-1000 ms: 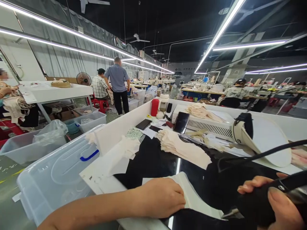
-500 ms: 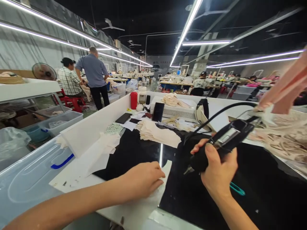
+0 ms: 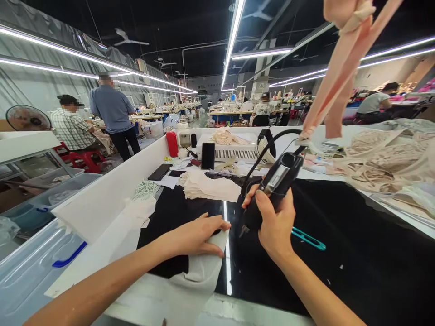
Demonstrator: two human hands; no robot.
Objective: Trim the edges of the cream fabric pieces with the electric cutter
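Observation:
My left hand (image 3: 204, 235) rests with fingers apart on a pale fabric piece (image 3: 204, 271) at the front edge of the black work surface (image 3: 353, 253). My right hand (image 3: 273, 217) is wrapped round a black handheld power tool (image 3: 280, 179), whose metal tip points down to the left above the surface. A black cable and pink fabric strips (image 3: 340, 86) meet at the tool's upper end. Beyond my left hand lies a stack of cream fabric pieces (image 3: 207, 186). To the right of my right wrist is a teal tool (image 3: 309, 238).
A phone (image 3: 208, 156) stands before a white box (image 3: 234, 151); another phone (image 3: 159, 172) lies left. A red bottle (image 3: 171, 144) stands by the white side wall. Beige garments (image 3: 384, 167) are heaped at right. Two people (image 3: 112, 106) (image 3: 71, 124) are beyond the table's left side.
The view has turned right. My left hand's fingers have opened from a closed grip on the pale piece, which now lies lower on the surface. The tool remains in my right hand.

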